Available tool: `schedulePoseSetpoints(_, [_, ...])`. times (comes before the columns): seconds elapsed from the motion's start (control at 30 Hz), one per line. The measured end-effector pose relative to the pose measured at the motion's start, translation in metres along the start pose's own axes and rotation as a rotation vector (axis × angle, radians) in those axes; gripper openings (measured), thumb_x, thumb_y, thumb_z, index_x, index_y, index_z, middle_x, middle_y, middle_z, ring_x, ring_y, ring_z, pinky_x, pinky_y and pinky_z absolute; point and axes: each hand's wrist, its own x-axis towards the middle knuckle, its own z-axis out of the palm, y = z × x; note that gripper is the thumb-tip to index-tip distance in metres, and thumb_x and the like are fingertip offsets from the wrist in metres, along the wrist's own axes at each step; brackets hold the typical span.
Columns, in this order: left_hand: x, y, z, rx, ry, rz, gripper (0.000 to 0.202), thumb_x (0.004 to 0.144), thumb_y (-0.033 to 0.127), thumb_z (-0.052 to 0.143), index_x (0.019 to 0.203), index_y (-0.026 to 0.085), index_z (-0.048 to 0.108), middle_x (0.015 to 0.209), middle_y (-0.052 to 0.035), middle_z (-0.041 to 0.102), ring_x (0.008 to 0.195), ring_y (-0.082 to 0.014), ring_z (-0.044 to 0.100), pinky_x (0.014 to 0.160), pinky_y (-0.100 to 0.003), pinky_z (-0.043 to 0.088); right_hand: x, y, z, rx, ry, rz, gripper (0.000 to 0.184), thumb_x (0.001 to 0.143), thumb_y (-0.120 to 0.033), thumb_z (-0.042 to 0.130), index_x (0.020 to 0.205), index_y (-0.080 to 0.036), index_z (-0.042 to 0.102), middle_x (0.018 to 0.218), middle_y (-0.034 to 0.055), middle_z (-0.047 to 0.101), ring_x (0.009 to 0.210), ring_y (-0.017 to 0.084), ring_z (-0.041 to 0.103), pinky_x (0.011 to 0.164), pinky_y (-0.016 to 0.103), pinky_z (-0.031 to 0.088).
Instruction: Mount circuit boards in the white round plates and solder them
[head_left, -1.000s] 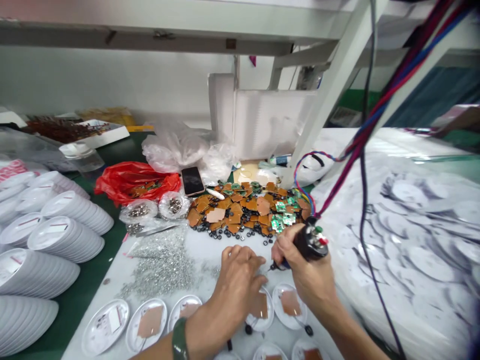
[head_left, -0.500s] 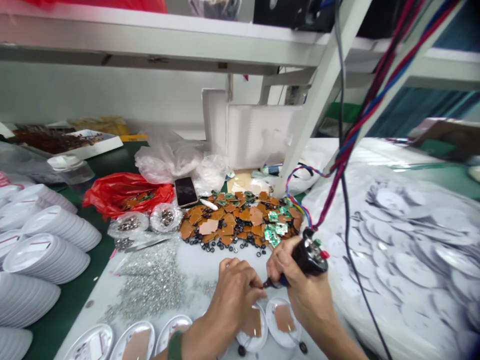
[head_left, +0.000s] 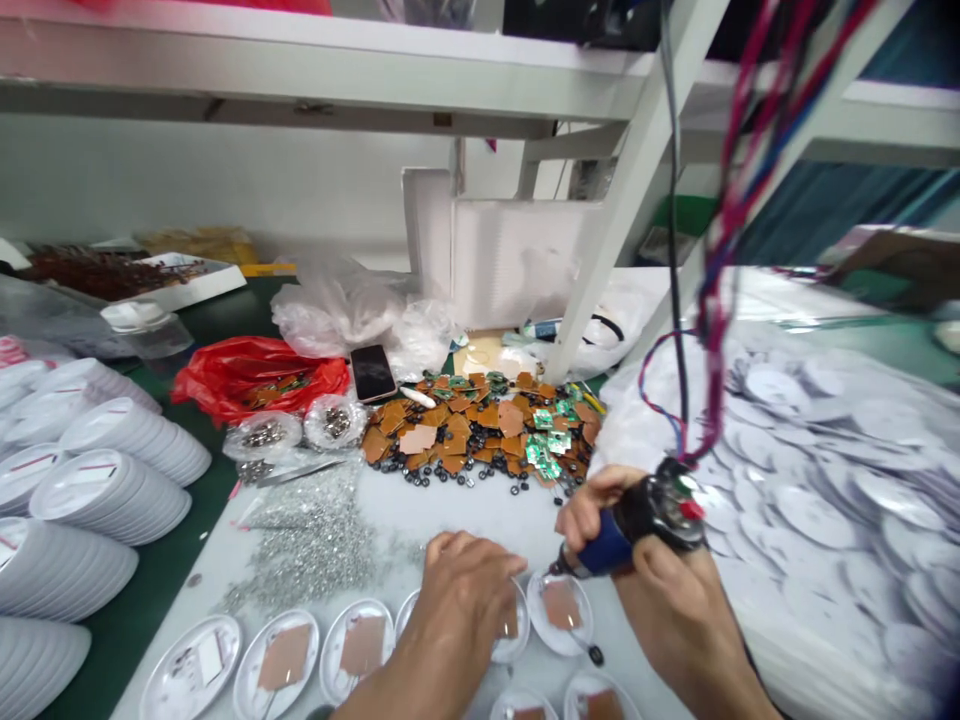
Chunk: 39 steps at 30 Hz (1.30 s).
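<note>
My right hand (head_left: 645, 540) is wrapped round a blue and black electric screwdriver (head_left: 611, 540), its tip pointing down-left over the rim of a round white cover (head_left: 538, 605). On that cover lies a brown circuit board (head_left: 561, 604), with a small black round part (head_left: 596, 656) on a wire at its edge. My left hand (head_left: 469, 595) is over the neighbouring white cover (head_left: 517, 645), fingers curled together; whatever they pinch is hidden. More white covers with brown boards (head_left: 285, 657) stand in a row to the left. Two others lie at the bottom edge.
Loose screws (head_left: 315, 545) are spread left of my hands. Behind lies a heap of brown and green boards (head_left: 480, 425), with a phone (head_left: 373, 374) and a red bag (head_left: 247, 385). Stacked white covers (head_left: 112, 500) stand left; bagged white discs (head_left: 817, 480) fill the right. Cables (head_left: 716, 330) hang overhead.
The screwdriver has moved right, away from my left fingertips, and its cables swing with it. My left hand has shifted slightly left and its fingers have straightened a little. The view has shifted slightly.
</note>
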Motion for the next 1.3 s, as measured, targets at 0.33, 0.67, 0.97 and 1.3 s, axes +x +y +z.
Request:
schedulePoseSetpoints(0.33, [-0.012, -0.002, 0.064, 0.533, -0.106, 0.367, 0.053, 0.091, 0.046, 0.073, 0.134, 0.015, 0.061, 0.134, -0.0113, 0.070, 0.097, -0.0288, 0.064, 0.079, -0.043, 0.047, -0.004, 0.013, -0.009, 0.116, 0.036, 0.037, 0.031, 0.080, -0.039, 0.084, 0.097, -0.029, 0.061, 0.066, -0.0057, 0.060, 0.050, 0.011, 0.051, 0.047, 0.023, 0.041])
schedulePoseSetpoints(0.67, [-0.013, -0.003, 0.080, 0.575, -0.173, 0.338, 0.058, 0.090, 0.048, 0.072, 0.130, 0.007, 0.066, 0.127, -0.0220, 0.071, 0.093, -0.0334, 0.070, 0.086, -0.051, 0.053, 0.009, -0.002, 0.017, 0.306, 0.052, 0.165, 0.055, 0.087, -0.069, 0.055, 0.064, -0.021, 0.068, 0.047, 0.0008, 0.053, 0.041, 0.014, 0.046, 0.038, 0.026, 0.035])
schedulePoseSetpoints(0.97, [-0.012, 0.000, 0.082, 0.579, -0.112, 0.344, 0.041, 0.096, 0.042, 0.064, 0.120, 0.010, 0.068, 0.112, -0.0159, 0.077, 0.077, -0.0278, 0.069, 0.083, -0.050, 0.052, 0.004, 0.022, 0.025, 0.247, 0.060, 0.200, 0.058, 0.091, -0.069, 0.045, 0.064, -0.023, 0.068, 0.048, 0.0008, 0.051, 0.042, 0.016, 0.045, 0.039, 0.027, 0.030])
schedulePoseSetpoints(1.3, [-0.015, -0.005, 0.085, 0.587, -0.105, 0.376, 0.054, 0.094, 0.049, 0.066, 0.125, 0.005, 0.067, 0.117, -0.0201, 0.076, 0.083, -0.0302, 0.072, 0.084, -0.049, 0.055, 0.003, 0.027, 0.021, 0.209, 0.044, 0.186, 0.059, 0.093, -0.070, 0.040, 0.065, -0.025, 0.066, 0.047, 0.0000, 0.049, 0.040, 0.016, 0.043, 0.039, 0.028, 0.029])
